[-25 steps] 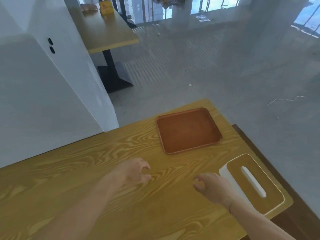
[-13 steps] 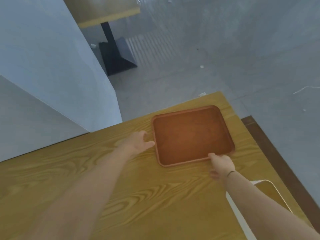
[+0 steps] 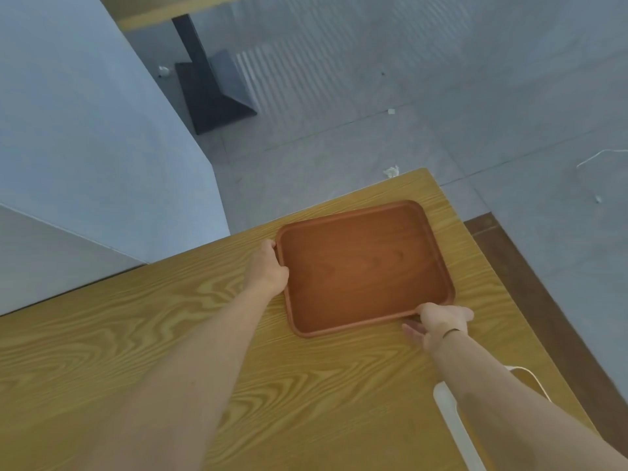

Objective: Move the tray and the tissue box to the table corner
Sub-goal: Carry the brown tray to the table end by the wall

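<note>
A brown rectangular tray point(image 3: 365, 266) lies flat near the far right corner of the yellow wood-grain table point(image 3: 170, 351). My left hand point(image 3: 268, 268) grips the tray's left rim, fingers curled over the edge. At the tray's near right corner my right hand point(image 3: 440, 322) holds the rim, thumb on top and fingers under. The white tissue box point(image 3: 448, 409) with a wooden top sits at the table's near right edge, mostly hidden under my right forearm.
A white wall block point(image 3: 85, 147) stands beyond the table's far left edge. Grey floor lies past the far edge, with another table's black pedestal base point(image 3: 210, 93) further off. A dark wooden bench point(image 3: 557, 317) runs along the table's right side.
Both hands reached forward from the middle of the table to the tray and took hold of its rim. The view tilted down and the tissue box slid under my right forearm.
</note>
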A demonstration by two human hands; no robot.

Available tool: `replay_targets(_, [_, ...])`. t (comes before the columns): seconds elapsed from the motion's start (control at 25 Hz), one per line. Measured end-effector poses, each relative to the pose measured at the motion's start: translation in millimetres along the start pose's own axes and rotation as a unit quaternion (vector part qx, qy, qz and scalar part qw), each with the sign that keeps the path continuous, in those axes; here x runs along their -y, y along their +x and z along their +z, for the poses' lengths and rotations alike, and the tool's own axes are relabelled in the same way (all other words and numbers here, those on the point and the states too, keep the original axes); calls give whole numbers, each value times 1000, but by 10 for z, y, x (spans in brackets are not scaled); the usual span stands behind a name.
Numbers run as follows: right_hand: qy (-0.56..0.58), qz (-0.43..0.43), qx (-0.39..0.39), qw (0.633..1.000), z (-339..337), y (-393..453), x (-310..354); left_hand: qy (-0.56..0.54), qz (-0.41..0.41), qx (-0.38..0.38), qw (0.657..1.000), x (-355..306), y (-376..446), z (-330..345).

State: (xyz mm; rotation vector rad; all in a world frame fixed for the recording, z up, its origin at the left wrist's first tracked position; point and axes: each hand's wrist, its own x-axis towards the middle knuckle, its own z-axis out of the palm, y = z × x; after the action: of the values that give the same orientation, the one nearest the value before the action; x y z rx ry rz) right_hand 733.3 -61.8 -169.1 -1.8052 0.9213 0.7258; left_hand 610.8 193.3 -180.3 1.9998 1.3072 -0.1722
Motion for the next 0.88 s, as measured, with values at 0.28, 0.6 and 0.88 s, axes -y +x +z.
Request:
replay_targets(0.28, [39,-41,62,996,-59,-192,18,-133,-41,-25,990,168,-219,-94])
replay_targets(0.6, [17,-128,198,972,-55,-915,-89,-250,-69,-93,961,776,-966,-826])
replay_targets(0.88, [-61,-180,313,931,171,-1777,-667,-318,-91,-246,911,1789,-2096,-1427])
